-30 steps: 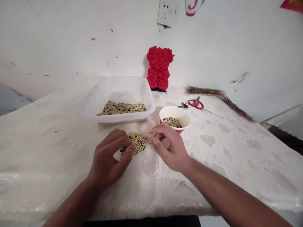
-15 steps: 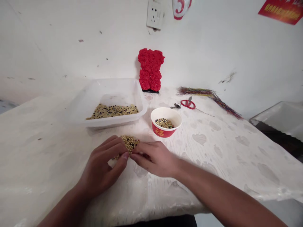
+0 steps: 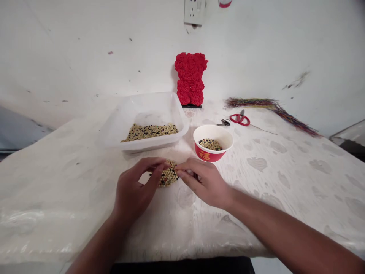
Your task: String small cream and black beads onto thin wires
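One broad worktop under a pale, patterned, glossy cover carries everything before you. Largest on it is the translucent white bin, beyond your left hand, with mixed light and dark beads spread over its floor. Against the wall stands a red figure covered in roses, and a bundle of multicoloured strands lies bent off to the right. Your left hand has its thumb and forefinger close over the near pile; you cannot tell whether they meet or grip anything. Your right hand has its fingertips together at the pile's right side, whatever they pinch being too small to tell. Just beyond it sits the red-and-white bowl, partly filled with more beads. Between your hands, on the worktop, lies the bead pile: small, round, mostly cream-yellow pieces dotted with black and a few reddish ones, its edges partly blocked by your fingers. Behind the bowl are red-handled scissors, small dark metal pieces and one thin strand.
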`<action>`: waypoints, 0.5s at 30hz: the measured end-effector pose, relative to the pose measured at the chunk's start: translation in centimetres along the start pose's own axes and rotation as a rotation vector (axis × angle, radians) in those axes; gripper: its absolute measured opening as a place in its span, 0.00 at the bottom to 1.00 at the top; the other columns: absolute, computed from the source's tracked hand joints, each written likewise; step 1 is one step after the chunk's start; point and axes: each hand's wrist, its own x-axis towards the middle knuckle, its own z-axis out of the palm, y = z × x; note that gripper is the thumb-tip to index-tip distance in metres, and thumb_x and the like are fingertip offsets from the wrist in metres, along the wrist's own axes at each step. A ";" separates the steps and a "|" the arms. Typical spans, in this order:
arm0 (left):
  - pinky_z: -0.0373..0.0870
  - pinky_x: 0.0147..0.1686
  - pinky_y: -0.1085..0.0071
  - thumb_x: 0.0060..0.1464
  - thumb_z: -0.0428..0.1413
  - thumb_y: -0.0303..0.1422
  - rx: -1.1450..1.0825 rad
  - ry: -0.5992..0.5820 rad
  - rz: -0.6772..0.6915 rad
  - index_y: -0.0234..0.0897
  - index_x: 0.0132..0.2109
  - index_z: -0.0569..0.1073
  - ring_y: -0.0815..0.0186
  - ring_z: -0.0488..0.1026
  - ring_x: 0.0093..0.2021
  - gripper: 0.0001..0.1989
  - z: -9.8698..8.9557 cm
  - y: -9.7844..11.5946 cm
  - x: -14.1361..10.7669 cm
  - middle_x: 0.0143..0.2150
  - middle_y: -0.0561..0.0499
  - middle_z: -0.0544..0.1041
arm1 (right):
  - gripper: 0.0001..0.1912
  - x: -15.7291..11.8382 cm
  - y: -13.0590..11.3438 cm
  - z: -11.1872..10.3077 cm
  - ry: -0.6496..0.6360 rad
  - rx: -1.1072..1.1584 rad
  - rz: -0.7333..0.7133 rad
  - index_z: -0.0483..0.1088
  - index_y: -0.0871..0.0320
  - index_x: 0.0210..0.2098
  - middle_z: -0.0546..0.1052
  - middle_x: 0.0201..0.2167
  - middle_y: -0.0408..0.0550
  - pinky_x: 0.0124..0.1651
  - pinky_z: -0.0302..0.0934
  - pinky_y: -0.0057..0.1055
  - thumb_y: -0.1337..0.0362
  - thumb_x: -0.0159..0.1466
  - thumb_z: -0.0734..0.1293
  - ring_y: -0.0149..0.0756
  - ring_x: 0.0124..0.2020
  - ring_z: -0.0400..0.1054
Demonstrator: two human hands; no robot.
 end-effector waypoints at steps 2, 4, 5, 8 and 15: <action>0.73 0.40 0.81 0.60 0.60 0.32 -0.020 0.016 -0.003 0.46 0.43 0.77 0.74 0.78 0.38 0.05 0.0 -0.2 0.0 0.38 0.61 0.81 | 0.09 0.0 0.1 0.0 0.026 -0.001 -0.010 0.75 0.62 0.43 0.74 0.30 0.45 0.35 0.61 0.26 0.65 0.70 0.64 0.28 0.31 0.67; 0.73 0.41 0.81 0.59 0.60 0.31 -0.040 0.011 0.022 0.46 0.43 0.77 0.75 0.77 0.38 0.05 0.0 -0.3 0.0 0.38 0.61 0.80 | 0.08 0.0 0.1 0.1 0.046 0.004 -0.014 0.76 0.62 0.43 0.75 0.30 0.45 0.35 0.61 0.25 0.66 0.70 0.65 0.28 0.30 0.67; 0.73 0.41 0.81 0.59 0.60 0.30 -0.055 0.001 0.034 0.46 0.42 0.77 0.75 0.77 0.39 0.05 0.1 -0.4 0.0 0.39 0.60 0.80 | 0.08 0.0 0.1 0.1 0.055 0.006 -0.012 0.76 0.62 0.43 0.75 0.30 0.45 0.35 0.61 0.25 0.66 0.70 0.65 0.28 0.30 0.67; 0.73 0.43 0.81 0.58 0.61 0.29 -0.137 -0.034 0.034 0.46 0.42 0.77 0.75 0.76 0.41 0.06 0.0 -0.4 0.0 0.40 0.60 0.78 | 0.08 -0.1 0.1 0.1 0.066 0.006 -0.008 0.76 0.61 0.43 0.75 0.30 0.44 0.34 0.60 0.25 0.66 0.70 0.65 0.27 0.29 0.66; 0.76 0.42 0.83 0.57 0.62 0.29 -0.236 -0.079 -0.080 0.46 0.41 0.79 0.74 0.78 0.42 0.06 -0.2 0.0 -0.1 0.40 0.58 0.81 | 0.08 -0.2 -0.3 -0.2 0.017 -0.024 0.000 0.75 0.59 0.44 0.76 0.33 0.45 0.33 0.59 0.26 0.65 0.71 0.64 0.27 0.27 0.64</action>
